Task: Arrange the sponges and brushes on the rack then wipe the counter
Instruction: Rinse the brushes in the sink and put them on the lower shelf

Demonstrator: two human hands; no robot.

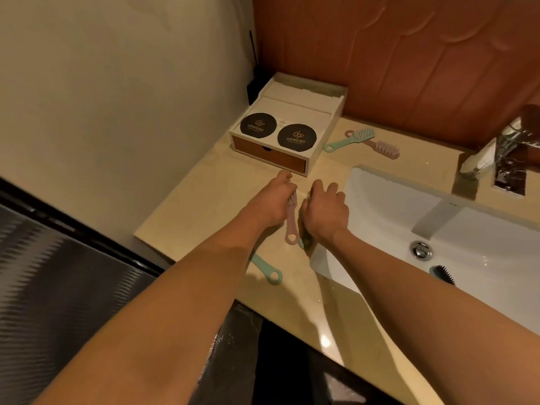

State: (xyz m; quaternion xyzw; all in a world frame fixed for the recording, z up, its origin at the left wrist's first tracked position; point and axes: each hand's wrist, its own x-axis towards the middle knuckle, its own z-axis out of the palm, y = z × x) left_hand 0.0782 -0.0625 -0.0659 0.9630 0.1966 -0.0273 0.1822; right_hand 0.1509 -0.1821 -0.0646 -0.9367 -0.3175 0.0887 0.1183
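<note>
On desk point(204, 206) left of sink point(380, 200), head view: both hands meet in front of white box point(321, 118).

Left hand point(271, 200) curled round head end of pink brush point(291, 226). Its handle points back toward the camera, loop end just above the desk.

Right hand point(325, 211) just beside it, fingers curled down. A mint tip point(301, 244) shows under the wrist; cannot tell if the hand grips it.

Mint handle point(267, 270) lies on desk, partly hidden under left forearm.

Two more brushes are behind, right of the box: mint brush point(350, 138) and second pink brush point(380, 147), touching, crossed at the handles.

Dark brush point(442, 273) sits inside sink, near the drain.

Box has a wood-front drawer and two black discs point(258, 125) on top. Tap point(496, 153) is at far right.
</note>
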